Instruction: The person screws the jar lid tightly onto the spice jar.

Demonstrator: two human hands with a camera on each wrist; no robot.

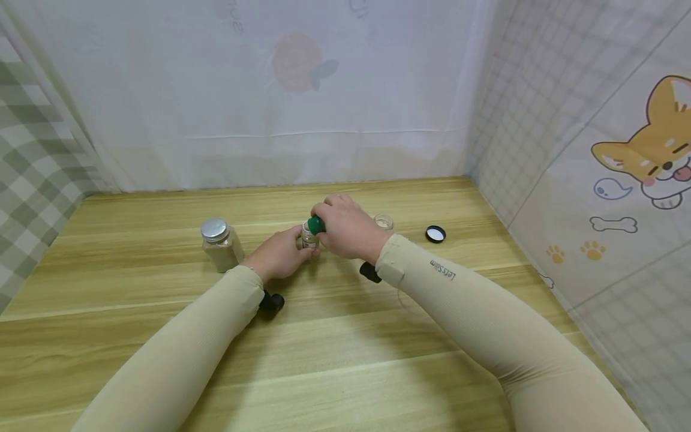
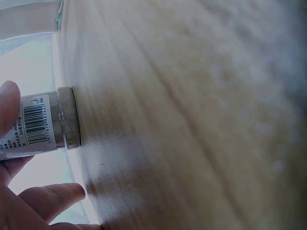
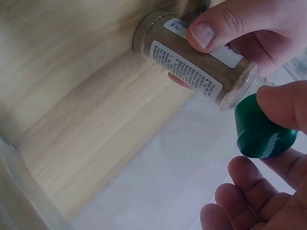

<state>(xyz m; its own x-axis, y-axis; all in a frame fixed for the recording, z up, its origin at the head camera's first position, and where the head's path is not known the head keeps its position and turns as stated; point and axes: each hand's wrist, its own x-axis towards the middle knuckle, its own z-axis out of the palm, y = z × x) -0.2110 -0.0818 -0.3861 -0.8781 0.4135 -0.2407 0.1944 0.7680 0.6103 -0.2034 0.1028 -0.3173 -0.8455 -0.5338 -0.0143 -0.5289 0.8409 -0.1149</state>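
A small clear spice jar (image 1: 310, 241) filled with brown powder stands on the table, with white labels that show in both wrist views. My left hand (image 1: 281, 253) grips it around the side, thumb over the label (image 3: 232, 55) in the right wrist view. At the jar's mouth, my right hand (image 1: 349, 228) pinches a green cap (image 3: 261, 132) between thumb and index finger. The cap is tilted and off the neck, close beside the rim. The other fingers (image 3: 244, 179) of that hand are loosely bent below it.
To the left stands a larger jar (image 1: 224, 252) of brownish powder with a silver lid. An open glass jar (image 1: 384, 221) sits partly behind my right hand, and a black lid (image 1: 435, 234) lies right of it. Fabric walls (image 1: 324, 150) border the table's back and sides.
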